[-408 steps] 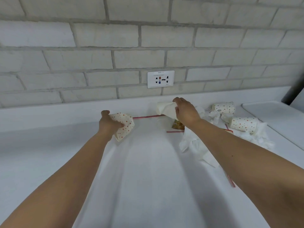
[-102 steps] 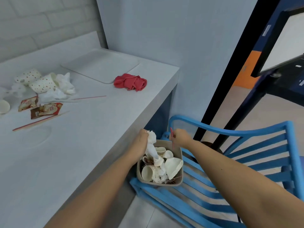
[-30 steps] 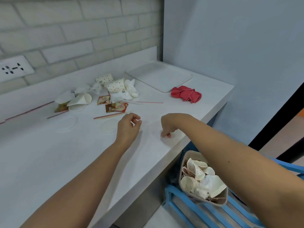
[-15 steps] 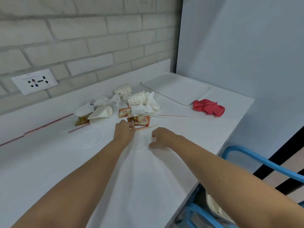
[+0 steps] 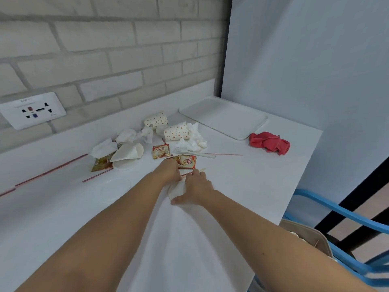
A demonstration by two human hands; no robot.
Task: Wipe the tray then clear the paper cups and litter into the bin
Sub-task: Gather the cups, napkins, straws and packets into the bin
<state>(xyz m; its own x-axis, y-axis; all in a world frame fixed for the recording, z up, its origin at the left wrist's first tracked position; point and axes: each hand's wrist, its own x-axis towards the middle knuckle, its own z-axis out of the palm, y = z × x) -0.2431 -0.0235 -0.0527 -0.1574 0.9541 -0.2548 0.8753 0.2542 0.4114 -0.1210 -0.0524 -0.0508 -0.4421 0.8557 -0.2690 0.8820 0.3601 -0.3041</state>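
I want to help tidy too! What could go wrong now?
The lid under the right hand lies flat and thin, so it may slip when lifted. The left hand reaches at a sachet; leftover powder might spill. The bin sits low beside the counter, so light litter could miss it.

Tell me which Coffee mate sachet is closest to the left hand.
The rightmost sachet, right beside the left hand; the other sachet lies farther back, toward the wall.
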